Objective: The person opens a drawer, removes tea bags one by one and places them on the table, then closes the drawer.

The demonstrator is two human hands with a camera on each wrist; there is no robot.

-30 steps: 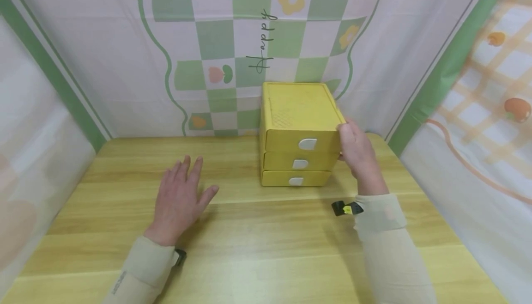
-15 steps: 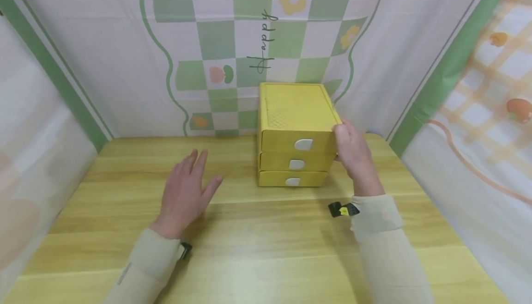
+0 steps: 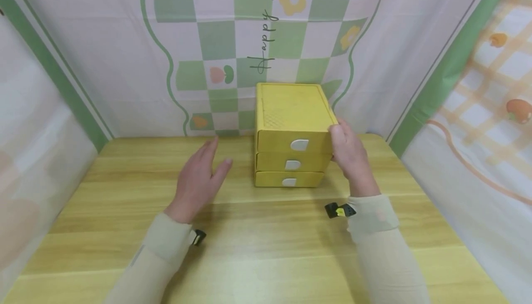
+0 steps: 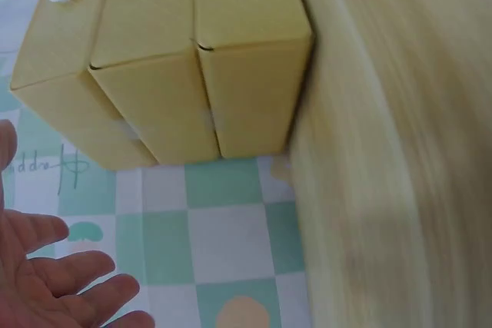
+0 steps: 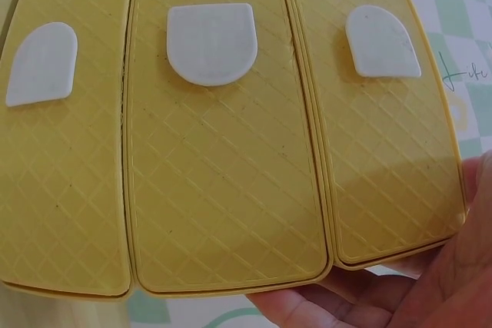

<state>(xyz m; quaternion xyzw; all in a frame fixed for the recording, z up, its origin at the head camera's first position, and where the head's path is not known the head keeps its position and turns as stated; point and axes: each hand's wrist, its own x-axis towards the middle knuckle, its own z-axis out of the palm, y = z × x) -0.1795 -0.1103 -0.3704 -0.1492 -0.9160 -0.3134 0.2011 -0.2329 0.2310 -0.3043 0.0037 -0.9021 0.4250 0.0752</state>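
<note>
A yellow three-drawer storage box [image 3: 294, 141] with white tab handles stands on the wooden table in the head view. My right hand [image 3: 349, 154] holds its right side near the upper front corner, thumb at the top edge and fingers along the side wall. In the right wrist view the fingers [image 5: 300, 309] show beside the drawer fronts, partly hidden behind the box. To the left of the box, my left hand [image 3: 198, 181] is over the table with its fingers extended, apart from the box. The left wrist view shows its palm and spread fingers [image 4: 77, 270] near the box's left side.
Behind the box hangs a green and white checked cloth [image 3: 218, 40] with lettering. Patterned cloth walls [image 3: 478, 119] border the wooden table [image 3: 266, 248] on the sides. A small dark camera [image 3: 340, 210] sits at the right cuff.
The storage box has shifted slightly left, with my right hand moving along on its side. My left hand has moved right and forward, closer to the box, turning its palm toward it.
</note>
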